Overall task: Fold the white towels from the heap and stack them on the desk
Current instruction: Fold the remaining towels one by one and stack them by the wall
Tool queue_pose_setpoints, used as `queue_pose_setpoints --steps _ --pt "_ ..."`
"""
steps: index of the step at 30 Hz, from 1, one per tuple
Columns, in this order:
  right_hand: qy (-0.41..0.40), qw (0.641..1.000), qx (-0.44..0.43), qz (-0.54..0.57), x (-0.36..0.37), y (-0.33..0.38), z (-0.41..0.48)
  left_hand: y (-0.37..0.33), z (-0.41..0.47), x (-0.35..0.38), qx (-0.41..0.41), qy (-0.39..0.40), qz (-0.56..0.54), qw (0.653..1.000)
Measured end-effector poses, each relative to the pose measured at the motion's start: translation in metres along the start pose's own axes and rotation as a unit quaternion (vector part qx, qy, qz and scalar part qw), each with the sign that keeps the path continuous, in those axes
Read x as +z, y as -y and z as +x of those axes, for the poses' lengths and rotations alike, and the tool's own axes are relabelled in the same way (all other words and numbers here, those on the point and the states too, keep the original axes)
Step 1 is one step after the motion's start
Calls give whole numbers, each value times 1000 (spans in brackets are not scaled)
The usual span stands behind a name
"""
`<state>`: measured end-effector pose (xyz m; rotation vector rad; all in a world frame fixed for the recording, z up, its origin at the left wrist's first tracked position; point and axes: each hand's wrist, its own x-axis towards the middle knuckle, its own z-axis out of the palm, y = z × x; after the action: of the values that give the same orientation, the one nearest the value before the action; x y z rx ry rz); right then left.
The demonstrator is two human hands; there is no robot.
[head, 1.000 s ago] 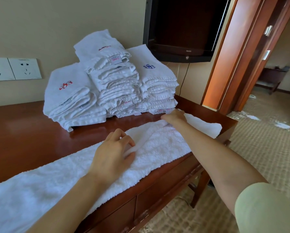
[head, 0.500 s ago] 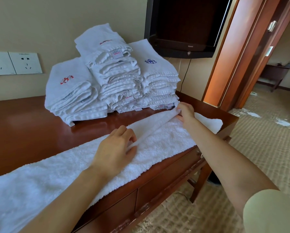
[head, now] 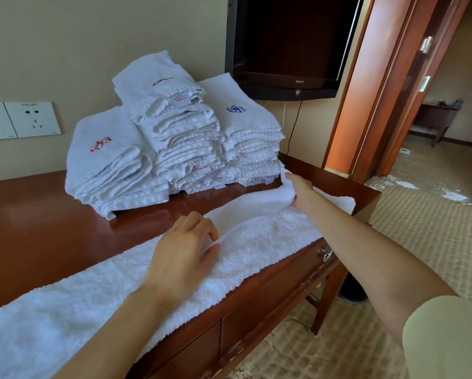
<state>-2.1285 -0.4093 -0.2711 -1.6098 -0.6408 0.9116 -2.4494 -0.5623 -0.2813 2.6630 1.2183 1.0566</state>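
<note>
Towel [head: 256,242] on tabletop [head: 51,228]: soft, limp terry, light, sags w/o support. We pinch far edge: left hand [head: 180,258] mid-length, right hand [head: 300,190] near end, fingers [head: 202,222] curled on cloth.

On red-brown wooden tabletop [head: 51,228], long white terry towel [head: 256,242] lies along front edge. Stacks of folded white towels [head: 188,149] sit behind it, by wall. Left hand [head: 183,255] pinches towel mid-length; right hand [head: 300,190] grips it farther right, just before rightmost stack. Black flat TV [head: 289,42] on wall behind-right, white wall sockets [head: 18,120] behind-left.
</note>
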Motion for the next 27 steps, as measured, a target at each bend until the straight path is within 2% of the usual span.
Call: queue_pose_setpoints --steps 2,4,8,12,19,22,25,27 --pt "13 999 25 36 -9 6 -9 0 2 -4 10 0 -11 1000" --pt "11 994 9 107 -25 17 -26 -3 4 -7 20 3 -41 999" --pt "-1 990 -18 142 -66 30 -60 -9 4 -14 15 11 -125 992" --pt "-50 987 -56 143 -99 26 -81 -11 1 -17 56 63 -173 981" --pt "-114 993 -34 -15 -130 -16 -87 -9 -10 -6 84 141 -163 973" --pt "-135 989 -60 -9 -134 -20 -83 -12 -10 -9 92 133 -184 970" --pt "-166 980 -102 51 -134 -15 -84 -17 -7 -16 105 81 -222 966" --pt "-190 976 -103 32 -136 -17 -82 -19 -6 -17 106 80 -236 963"
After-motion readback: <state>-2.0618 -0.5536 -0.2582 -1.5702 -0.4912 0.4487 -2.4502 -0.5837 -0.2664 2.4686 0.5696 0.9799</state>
